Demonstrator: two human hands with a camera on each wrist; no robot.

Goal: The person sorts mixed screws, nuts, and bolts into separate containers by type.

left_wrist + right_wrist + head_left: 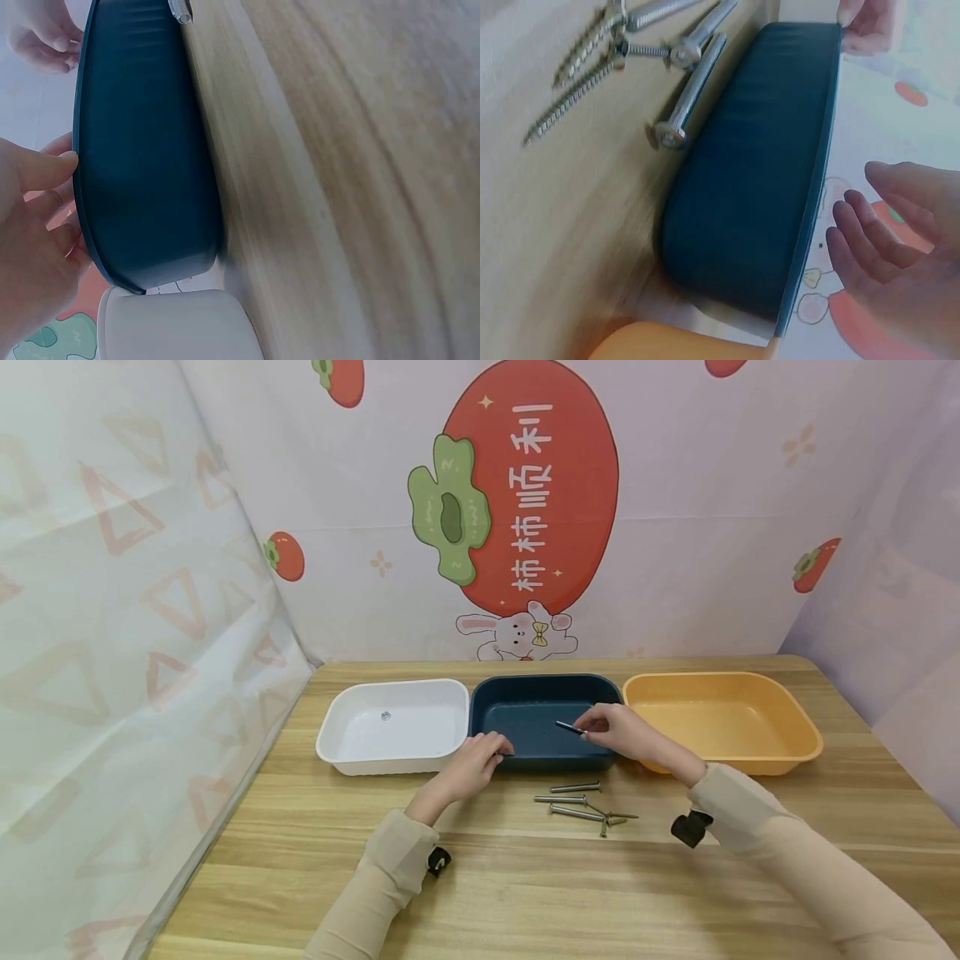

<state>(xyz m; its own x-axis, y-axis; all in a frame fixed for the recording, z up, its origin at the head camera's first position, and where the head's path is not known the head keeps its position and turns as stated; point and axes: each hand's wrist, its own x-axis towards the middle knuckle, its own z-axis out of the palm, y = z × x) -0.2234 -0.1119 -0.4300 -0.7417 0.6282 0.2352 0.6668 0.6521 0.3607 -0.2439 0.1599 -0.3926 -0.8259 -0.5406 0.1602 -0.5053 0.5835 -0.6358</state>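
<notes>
A white tray and an orange tray are sitting on a wooden table beneath a persimmon-print backdrop.

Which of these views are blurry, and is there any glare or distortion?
Head view: sharp, evenly lit, wide-angle bending at the edges, soft sheen on the white tray. Left wrist view: wooden table smeared by blur. Right wrist view: slightly soft, screws blurred, backdrop washed out.
</notes>
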